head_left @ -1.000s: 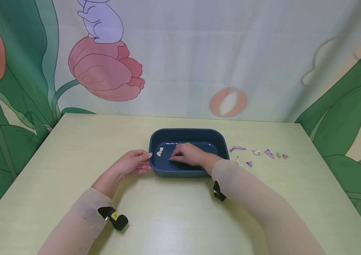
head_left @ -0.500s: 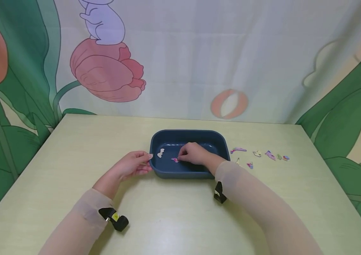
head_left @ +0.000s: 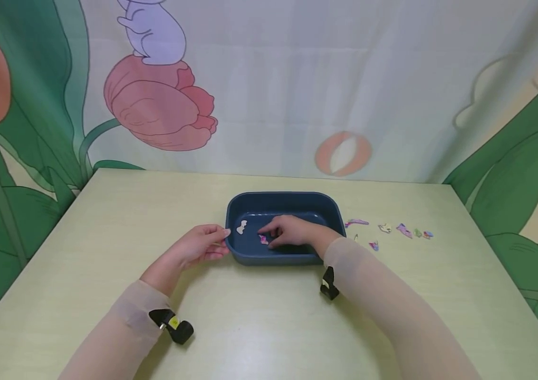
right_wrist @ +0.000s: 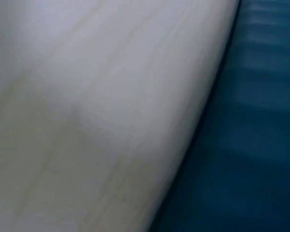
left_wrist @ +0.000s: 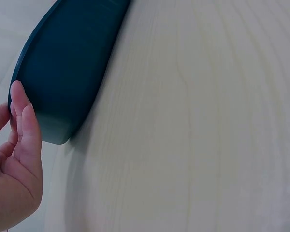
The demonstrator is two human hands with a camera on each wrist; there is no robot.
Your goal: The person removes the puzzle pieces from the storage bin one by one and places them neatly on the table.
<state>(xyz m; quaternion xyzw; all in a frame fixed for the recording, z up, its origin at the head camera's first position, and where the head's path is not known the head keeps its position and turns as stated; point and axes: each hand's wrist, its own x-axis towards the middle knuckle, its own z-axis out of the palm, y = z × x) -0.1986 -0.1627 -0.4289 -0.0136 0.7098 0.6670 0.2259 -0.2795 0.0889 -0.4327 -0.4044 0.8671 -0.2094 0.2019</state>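
A dark blue rectangular tray (head_left: 278,260) stands on the table. At its left end my left hand (head_left: 199,246) pinches the rim between thumb and fingers; the left wrist view shows the fingers against the tray wall (left_wrist: 63,72). Inside lies a small pink and purple cutout piece (head_left: 263,239), flat on the bottom. My right hand (head_left: 292,231) is over the tray, its index finger and thumb spread apart on either side of that piece. Left of it lies a whitish scalloped piece (head_left: 242,227). In the right wrist view only the tray side (right_wrist: 241,154) and table appear; the hand is out of sight.
Right of the tray lie several small colourful cutouts: a long purple one (head_left: 357,222), a pale one (head_left: 385,228), a purple one (head_left: 404,230) and a small triangular one (head_left: 374,246). A printed curtain (head_left: 269,95) hangs behind the table (head_left: 250,316).
The right hand's fingers have parted from a pinch, leaving the pink piece in view on the tray bottom. The left hand keeps its hold on the rim.
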